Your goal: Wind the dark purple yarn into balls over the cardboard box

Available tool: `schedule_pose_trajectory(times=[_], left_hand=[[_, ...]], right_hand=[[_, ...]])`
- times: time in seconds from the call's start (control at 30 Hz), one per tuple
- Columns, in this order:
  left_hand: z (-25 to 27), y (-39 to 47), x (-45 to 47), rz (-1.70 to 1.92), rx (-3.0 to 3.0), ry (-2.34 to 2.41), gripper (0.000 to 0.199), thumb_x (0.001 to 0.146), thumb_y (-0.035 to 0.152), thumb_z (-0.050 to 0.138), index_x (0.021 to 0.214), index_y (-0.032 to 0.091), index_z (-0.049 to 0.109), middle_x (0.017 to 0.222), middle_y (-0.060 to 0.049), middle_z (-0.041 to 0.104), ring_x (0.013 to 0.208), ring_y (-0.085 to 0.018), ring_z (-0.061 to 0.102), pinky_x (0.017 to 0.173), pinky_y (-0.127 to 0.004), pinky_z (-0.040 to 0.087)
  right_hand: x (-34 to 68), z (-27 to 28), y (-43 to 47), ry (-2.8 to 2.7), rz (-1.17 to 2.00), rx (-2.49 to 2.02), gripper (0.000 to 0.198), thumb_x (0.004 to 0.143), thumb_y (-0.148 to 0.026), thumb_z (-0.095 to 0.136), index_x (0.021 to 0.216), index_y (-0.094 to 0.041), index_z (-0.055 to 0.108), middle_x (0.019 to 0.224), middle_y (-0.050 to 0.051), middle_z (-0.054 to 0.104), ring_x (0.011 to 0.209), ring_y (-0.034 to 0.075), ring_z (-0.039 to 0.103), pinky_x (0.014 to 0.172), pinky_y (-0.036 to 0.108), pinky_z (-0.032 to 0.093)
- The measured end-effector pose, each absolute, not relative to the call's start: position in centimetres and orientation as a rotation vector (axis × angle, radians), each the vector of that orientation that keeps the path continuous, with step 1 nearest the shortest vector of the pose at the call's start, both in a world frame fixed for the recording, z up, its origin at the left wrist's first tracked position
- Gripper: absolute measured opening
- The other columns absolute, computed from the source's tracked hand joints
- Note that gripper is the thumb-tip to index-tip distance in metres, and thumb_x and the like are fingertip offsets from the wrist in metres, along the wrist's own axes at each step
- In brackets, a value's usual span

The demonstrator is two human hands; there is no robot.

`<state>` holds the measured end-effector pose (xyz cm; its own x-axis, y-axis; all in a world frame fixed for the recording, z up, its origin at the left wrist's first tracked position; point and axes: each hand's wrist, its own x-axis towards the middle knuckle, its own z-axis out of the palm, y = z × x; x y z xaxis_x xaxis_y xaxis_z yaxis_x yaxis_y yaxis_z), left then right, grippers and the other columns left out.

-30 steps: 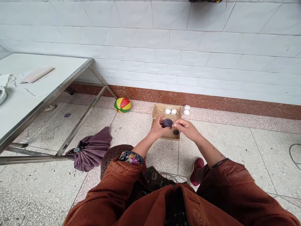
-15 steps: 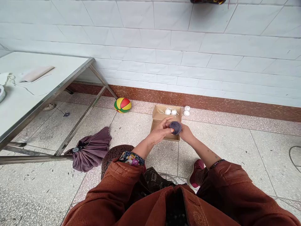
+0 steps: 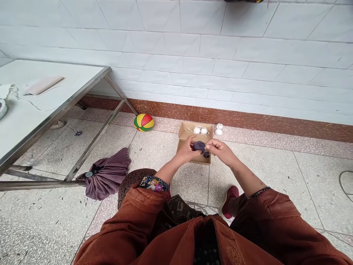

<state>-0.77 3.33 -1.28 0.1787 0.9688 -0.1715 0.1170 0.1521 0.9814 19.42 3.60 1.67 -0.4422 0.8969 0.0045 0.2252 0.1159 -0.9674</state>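
Observation:
A dark purple ball of yarn (image 3: 199,146) is gripped in my left hand (image 3: 186,149), above an open cardboard box (image 3: 194,161) on the floor. Just right of the ball, my right hand (image 3: 220,150) is closed in a pinch at its edge, apparently on the yarn's strand, which is too thin to see clearly. Inside the box's near half lies a small dark ball (image 3: 206,155), partly hidden by the hands. Two white yarn balls (image 3: 200,130) with loose strands rest in the far half of the box. More white balls (image 3: 218,129) sit on the floor beside it.
A red, yellow and green ball (image 3: 143,122) lies by the leg of a metal-framed table (image 3: 82,82) at left. A folded purple umbrella (image 3: 107,175) is on the floor, near a dark patterned round seat (image 3: 132,180). The tiled wall (image 3: 171,48) stands ahead.
My right hand has drawn away from the yarn ball to the right and now pinches at its side. The ball has shifted slightly left in my left hand, exposing the small dark ball in the box.

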Motion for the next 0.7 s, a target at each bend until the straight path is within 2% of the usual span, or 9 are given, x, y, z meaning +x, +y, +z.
schedule_pose_trajectory(times=[0.1, 0.23, 0.33, 0.53, 0.7], left_hand=[[-0.9, 2.7, -0.6, 0.793, 1.317, 1.116, 0.092, 0.061, 0.019, 0.080, 0.146, 0.024, 0.044, 0.103, -0.005, 0.061, 0.086, -0.018, 0.058, 0.078, -0.034, 0.046], [-0.3, 2.1, -0.5, 0.719, 1.306, 0.839, 0.089, 0.065, 0.019, 0.078, 0.147, 0.026, 0.045, 0.103, -0.005, 0.061, 0.090, -0.019, 0.058, 0.080, -0.034, 0.045], [0.0, 2.1, -0.4, 0.810, 1.179, 0.761, 0.088, 0.068, 0.019, 0.076, 0.149, 0.028, 0.043, 0.100, -0.002, 0.061, 0.092, -0.018, 0.058, 0.086, -0.034, 0.044], [0.1, 2.8, -0.6, 1.120, 0.876, 0.824, 0.078, 0.067, 0.021, 0.075, 0.141, 0.027, 0.050, 0.103, -0.001, 0.060, 0.100, -0.016, 0.058, 0.097, -0.033, 0.042], [-1.1, 3.7, -1.0, 1.191, 0.984, 1.120, 0.082, 0.064, 0.023, 0.079, 0.139, 0.024, 0.047, 0.101, -0.002, 0.058, 0.094, -0.017, 0.059, 0.093, -0.035, 0.045]], right_hand=[[19.8, 1.4, 4.4, -1.680, 1.352, -1.139, 0.032, 0.091, -0.052, 0.059, 0.085, -0.021, 0.062, 0.065, -0.004, 0.048, 0.059, 0.013, 0.040, 0.059, 0.027, 0.036], [19.2, 0.1, 4.8, -1.647, 1.268, -1.183, 0.033, 0.087, -0.054, 0.061, 0.081, -0.022, 0.060, 0.070, -0.002, 0.054, 0.066, 0.015, 0.048, 0.066, 0.029, 0.041], [18.7, -1.1, 4.8, -1.627, 1.233, -1.253, 0.032, 0.087, -0.053, 0.058, 0.078, -0.022, 0.058, 0.072, -0.001, 0.057, 0.070, 0.017, 0.051, 0.069, 0.030, 0.043], [17.8, -2.4, 3.6, -1.735, 1.155, -1.352, 0.028, 0.090, -0.049, 0.051, 0.079, -0.023, 0.054, 0.072, 0.000, 0.057, 0.069, 0.018, 0.052, 0.068, 0.030, 0.042], [17.3, -0.7, 2.2, -2.036, 1.163, -1.118, 0.027, 0.095, -0.042, 0.050, 0.079, -0.022, 0.057, 0.074, 0.000, 0.059, 0.070, 0.017, 0.053, 0.070, 0.029, 0.041]])
